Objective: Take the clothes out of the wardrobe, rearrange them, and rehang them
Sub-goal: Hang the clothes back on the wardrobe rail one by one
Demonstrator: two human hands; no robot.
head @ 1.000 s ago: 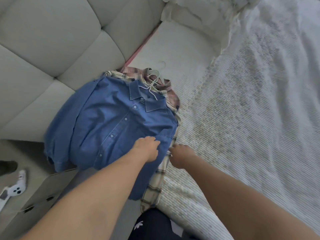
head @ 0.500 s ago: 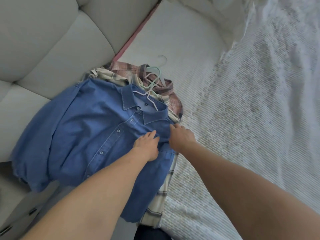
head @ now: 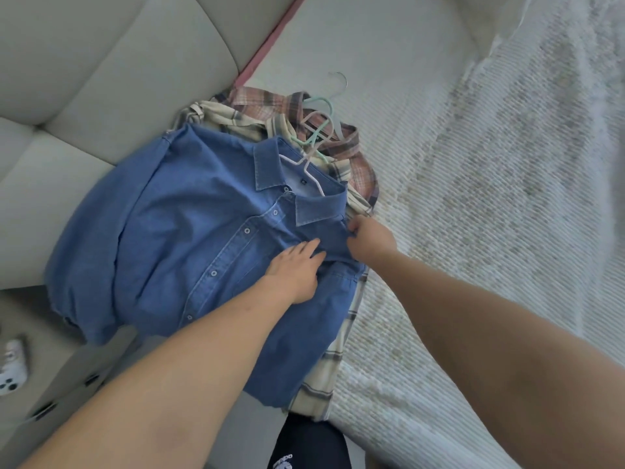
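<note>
Denim shirt (head: 189, 238), centre frame, atop plaid shirts (head: 351, 164) on bed (head: 473, 198).
Both hands had moved collarward: left hand (head: 294, 269) pressed flat; right hand (head: 370, 240) pinched the shoulder, likely for rearranging.

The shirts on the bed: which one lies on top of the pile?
The blue denim shirt lies on top, with both hands on it. The cream plaid shirt and pink plaid shirt only show at its edges.

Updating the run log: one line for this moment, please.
stage: rearranging | left hand: flat on denim shirt | right hand: pinching shirt's shoulder | hangers: still in shirts
</note>
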